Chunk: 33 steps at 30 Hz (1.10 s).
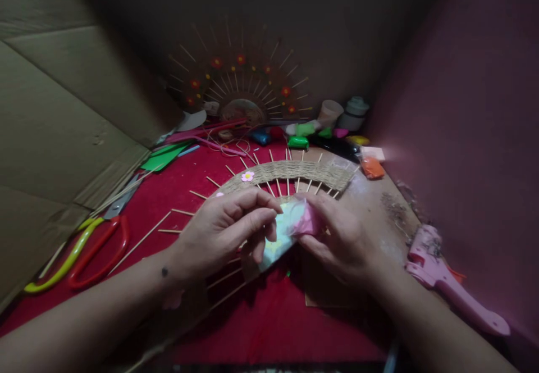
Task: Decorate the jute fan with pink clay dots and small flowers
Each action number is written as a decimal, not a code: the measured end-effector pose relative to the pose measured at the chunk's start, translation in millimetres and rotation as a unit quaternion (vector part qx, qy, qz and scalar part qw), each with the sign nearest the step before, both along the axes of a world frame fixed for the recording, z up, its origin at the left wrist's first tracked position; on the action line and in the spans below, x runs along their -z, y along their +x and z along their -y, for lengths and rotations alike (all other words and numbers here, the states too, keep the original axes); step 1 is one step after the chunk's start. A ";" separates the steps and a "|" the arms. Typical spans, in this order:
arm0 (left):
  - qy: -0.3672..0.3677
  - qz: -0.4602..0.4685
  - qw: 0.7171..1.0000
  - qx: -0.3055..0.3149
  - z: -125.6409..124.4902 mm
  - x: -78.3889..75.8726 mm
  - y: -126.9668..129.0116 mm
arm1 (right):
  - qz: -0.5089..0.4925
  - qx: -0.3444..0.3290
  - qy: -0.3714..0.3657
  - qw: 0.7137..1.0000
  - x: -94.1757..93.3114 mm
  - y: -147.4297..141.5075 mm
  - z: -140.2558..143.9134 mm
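My left hand [223, 232] and my right hand [341, 238] meet over the red cloth, both pinching a small clear plastic packet [286, 230] with pink and pale yellow material inside. Just beyond my fingers lies a half-round fan of wooden skewers woven with straw-coloured cord [295, 173]. A small pink flower [247, 176] sits on the weave's left end. Loose skewer ends stick out under my left hand.
Scissors with red and yellow-green handles [84, 252] lie at the left. A pink glue gun [446, 277] rests at the right. Small coloured packets [307, 131], an orange packet [371, 168], a cup and a finished skewer fan with red flowers [242, 89] stand at the back. Cardboard walls the left.
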<state>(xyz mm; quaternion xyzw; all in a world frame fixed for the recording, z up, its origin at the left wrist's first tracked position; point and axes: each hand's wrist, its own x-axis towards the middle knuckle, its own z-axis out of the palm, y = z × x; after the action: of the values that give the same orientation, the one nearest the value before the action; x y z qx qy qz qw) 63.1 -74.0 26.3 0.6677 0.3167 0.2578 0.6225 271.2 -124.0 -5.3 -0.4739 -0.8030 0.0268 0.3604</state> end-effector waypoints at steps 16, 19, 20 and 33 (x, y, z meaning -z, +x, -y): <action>-0.258 0.156 0.951 0.075 -14.0 2.3 2.1 | 0.020 0.004 0.018 1.000 2.0 -1.3 0.6; -0.244 0.139 0.957 0.070 -15.2 3.3 1.6 | 0.027 0.014 0.028 0.999 2.6 0.1 0.6; -0.237 0.128 0.961 0.069 -15.4 3.5 1.4 | 0.030 0.018 0.031 0.999 2.5 0.5 0.5; 0.191 -0.101 0.976 -0.038 -1.2 3.6 3.8 | 0.049 0.000 0.013 0.999 1.5 -7.8 0.8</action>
<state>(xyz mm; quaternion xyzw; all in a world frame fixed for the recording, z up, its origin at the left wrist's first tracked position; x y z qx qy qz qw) 66.9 -72.8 22.7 0.7844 0.3478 0.2688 0.4377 263.4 -124.8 -6.8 -0.4697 -0.8201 -0.0066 0.3269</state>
